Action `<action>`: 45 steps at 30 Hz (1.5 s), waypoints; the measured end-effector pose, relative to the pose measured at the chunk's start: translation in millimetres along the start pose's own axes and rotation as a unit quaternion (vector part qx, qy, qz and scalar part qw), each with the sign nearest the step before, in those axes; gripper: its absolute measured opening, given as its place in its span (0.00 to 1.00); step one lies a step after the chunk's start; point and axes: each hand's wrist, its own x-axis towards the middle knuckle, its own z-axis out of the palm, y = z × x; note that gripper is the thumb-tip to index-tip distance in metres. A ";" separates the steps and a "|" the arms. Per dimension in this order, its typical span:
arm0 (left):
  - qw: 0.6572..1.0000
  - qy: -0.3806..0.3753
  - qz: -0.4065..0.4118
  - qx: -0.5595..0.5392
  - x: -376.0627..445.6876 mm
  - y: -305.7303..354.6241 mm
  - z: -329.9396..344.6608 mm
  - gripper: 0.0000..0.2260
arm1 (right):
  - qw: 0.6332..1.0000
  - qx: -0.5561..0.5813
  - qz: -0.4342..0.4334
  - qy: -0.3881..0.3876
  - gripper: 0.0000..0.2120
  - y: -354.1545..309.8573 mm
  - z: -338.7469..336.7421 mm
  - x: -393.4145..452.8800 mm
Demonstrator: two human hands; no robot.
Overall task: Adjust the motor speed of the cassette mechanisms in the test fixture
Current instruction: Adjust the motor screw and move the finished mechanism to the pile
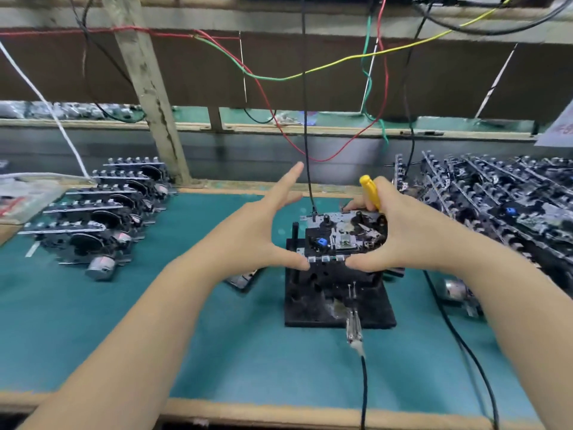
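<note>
**benchrat:** Teal mat covers the whole tabletop (93, 321), wooden edging at the front. Dead centre sits the black block-shaped test fixture (338, 302) with a black-and-silver cassette mechanism (344, 234) seated on top of it. You can spot a little blue trimmer part (322, 242) on the mechanism's left half.

**tapehead_42:** What are the hands doing?

**benchrat:** Left hand (263, 231) is spread open, fingers straight and apart, thumb tip touching the front left corner of the mechanism. The rest of the fingers point up and away, holding nothing. Right hand (412, 234) has its fingers curled round a yellow-handled screwdriver (370, 190) near the mechanism's back right corner, and its thumb presses on the front edge. Can't see the screwdriver tip, the fingers hide it.

**tapehead_42:** And the other units?

**benchrat:** A neat stack of dark cassette mechanisms with silver motors (102, 212) stands in rows on the left of the mat, well apart from the fixture. A much bigger jumbled pile of the same mechanisms (496, 200) fills the right side, just beside the right hand. A black cable (305, 119) drops from above to the back of the fixture, a second black lead (363, 389) runs off a silver plug at its front edge, and red, green and yellow wires (266, 77) hang loose behind.
</note>
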 end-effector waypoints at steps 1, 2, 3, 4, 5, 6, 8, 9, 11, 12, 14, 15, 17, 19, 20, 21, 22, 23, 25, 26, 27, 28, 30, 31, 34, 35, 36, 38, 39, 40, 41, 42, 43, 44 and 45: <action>1.000 -0.007 -0.003 0.006 2.1 -1.9 1.8 0.56 | 1.000 0.008 -0.004 0.000 0.31 3.2 3.1 1.3; 1.000 -0.014 -0.006 0.009 4.0 -4.2 3.0 0.56 | 1.000 0.015 -0.006 0.000 0.31 6.3 5.4 2.8; 1.000 -0.021 -0.011 0.012 5.1 -6.2 4.0 0.55 | 1.000 0.023 -0.007 0.000 0.32 9.0 7.7 3.9; 1.000 -0.023 -0.013 0.014 6.0 -7.7 4.5 0.55 | 0.999 0.032 -0.008 -0.002 0.33 11.4 9.6 5.2; 1.000 -0.021 -0.017 0.015 6.1 -8.9 4.8 0.54 | 0.999 0.041 -0.008 -0.003 0.34 13.6 11.7 6.2; 1.000 -0.018 -0.018 0.016 7.0 -11.0 5.2 0.54 | 0.999 0.048 -0.005 -0.004 0.36 15.5 13.6 7.1; 0.999 -0.021 -0.023 0.017 7.7 -13.8 5.4 0.54 | 0.999 0.048 0.003 -0.009 0.38 18.3 17.2 9.2; 0.999 -0.026 -0.027 0.020 8.2 -14.7 5.1 0.54 | 0.999 0.048 0.006 -0.015 0.38 19.6 18.7 10.4; 0.998 -0.038 -0.035 0.021 10.1 -16.8 5.2 0.55 | 0.998 0.050 0.008 -0.026 0.41 20.4 20.3 12.1; 0.998 -0.043 -0.037 0.022 11.3 -17.3 5.1 0.55 | 0.998 0.051 0.009 -0.028 0.43 20.6 19.3 12.6; 0.998 -0.047 -0.037 0.029 12.8 -16.5 5.0 0.54 | 0.998 0.043 0.018 -0.038 0.48 23.2 13.7 12.0; 0.998 -0.046 -0.036 0.034 13.0 -15.7 4.8 0.53 | 0.998 0.028 0.024 -0.048 0.48 25.7 9.2 10.7; 0.998 -0.044 -0.036 0.037 13.1 -14.5 4.7 0.49 | 0.997 -0.020 0.034 -0.069 0.45 32.9 -0.5 7.2; 0.998 -0.043 -0.039 0.033 13.4 -13.2 5.1 0.47 | 0.995 -0.054 0.031 -0.073 0.41 39.6 -8.4 5.7; 0.998 -0.042 -0.041 0.031 13.9 -12.6 5.6 0.46 | 0.995 -0.058 0.029 -0.073 0.40 41.0 -10.8 5.7; 0.998 -0.042 -0.042 0.034 14.1 -12.1 6.1 0.45 | 0.995 -0.055 0.028 -0.076 0.40 41.3 -11.8 6.2; 0.997 -0.042 -0.043 0.038 14.2 -11.4 6.8 0.45 | 0.995 -0.051 0.029 -0.079 0.40 41.2 -11.9 7.1; 0.997 -0.042 -0.045 0.041 14.6 -10.5 7.4 0.44 | 0.995 -0.050 0.030 -0.080 0.39 41.1 -11.5 8.4; 0.997 -0.038 -0.051 0.036 14.3 -9.0 8.4 0.42 | 0.994 -0.063 0.032 -0.078 0.39 40.8 -10.9 12.1; 0.997 -0.036 -0.054 0.033 13.0 -8.7 8.6 0.42 | 0.994 -0.072 0.033 -0.078 0.38 40.2 -11.0 14.2; 0.997 -0.036 -0.055 0.038 10.6 -8.8 8.0 0.43 | 0.993 -0.081 0.034 -0.079 0.37 39.4 -11.4 15.9; 0.996 -0.040 -0.059 0.052 6.7 -10.6 7.4 0.44 | 0.992 -0.085 0.036 -0.081 0.36 38.9 -11.8 16.5; 0.987 -0.047 -0.107 0.110 -4.5 -20.3 7.1 0.49 | 0.992 -0.079 0.040 -0.085 0.36 39.8 -11.5 16.4; 0.973 -0.053 -0.165 0.154 -11.7 -26.9 8.7 0.51 | 0.993 -0.072 0.042 -0.086 0.35 40.7 -10.9 15.4; 0.915 -0.056 -0.298 0.267 -32.8 -46.0 17.4 0.44 | 0.994 -0.061 0.042 -0.081 0.35 40.5 -9.3 13.3; 0.917 -0.036 -0.298 0.263 -37.6 -50.1 17.6 0.39 | 0.994 -0.062 0.042 -0.078 0.34 40.2 -9.2 13.1; 0.926 -0.010 -0.292 0.240 -41.0 -52.6 15.2 0.32 | 0.994 -0.065 0.042 -0.077 0.34 39.8 -8.8 12.9; 0.942 0.042 -0.283 0.176 -45.1 -54.7 4.0 0.20 | 0.994 -0.071 0.042 -0.077 0.33 39.5 -8.2 12.4; 0.949 0.067 -0.277 0.138 -46.3 -52.7 -2.3 0.16 | 0.994 -0.071 0.042 -0.078 0.33 39.0 -7.8 12.0; 0.956 0.099 -0.258 0.098 -45.6 -48.5 -7.3 0.13 | 0.993 -0.071 0.044 -0.079 0.32 38.3 -7.5 11.3; 0.964 0.132 -0.223 0.061 -42.5 -41.0 -10.5 0.12 | 0.993 -0.070 0.046 -0.079 0.32 38.0 -7.6 10.7; 0.972 0.152 -0.174 0.032 -38.0 -30.1 -11.9 0.12 | 0.993 -0.067 0.048 -0.079 0.32 37.4 -7.7 10.1; 0.980 0.155 -0.120 0.015 -31.8 -16.5 -11.0 0.12 | 0.994 -0.062 0.051 -0.080 0.32 36.8 -7.6 9.4; 0.987 0.145 -0.067 0.010 -23.9 -1.8 -8.6 0.12 | 0.994 -0.057 0.054 -0.081 0.33 36.1 -7.8 8.6; 0.992 0.127 -0.018 0.018 -14.5 11.4 -5.4 0.12 | 0.994 -0.052 0.057 -0.079 0.33 36.3 -8.1 7.8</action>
